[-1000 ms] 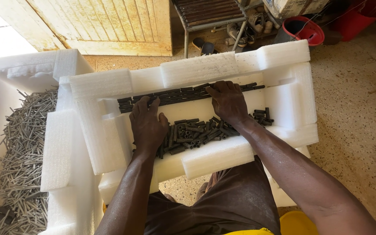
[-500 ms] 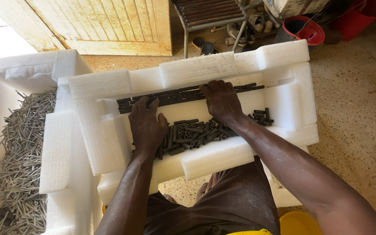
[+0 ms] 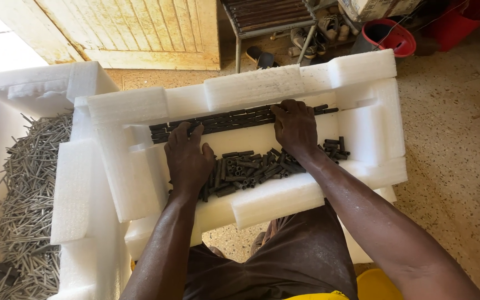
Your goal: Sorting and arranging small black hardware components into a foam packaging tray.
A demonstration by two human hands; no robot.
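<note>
A white foam tray (image 3: 262, 89) rests across my lap. Inside it, a neat row of short dark metal tubes (image 3: 229, 119) lines the far wall, and a loose heap of the same tubes (image 3: 251, 166) lies nearer me. My left hand (image 3: 187, 158) lies palm down, fingers spread, its fingertips touching the left part of the row. My right hand (image 3: 295, 128) presses flat on the right part of the row, fingers together. Neither hand grips anything.
A second foam tray (image 3: 6, 100) on the left holds a large heap of grey metal tubes (image 3: 26, 205). A wooden door (image 3: 140, 33), a metal stool (image 3: 268, 16), shoes (image 3: 329, 25) and a red basin (image 3: 390, 36) stand beyond on the speckled floor.
My right hand has slid left and slightly away along the row of tubes. My left hand has stayed almost still. The camera view barely shifted.
</note>
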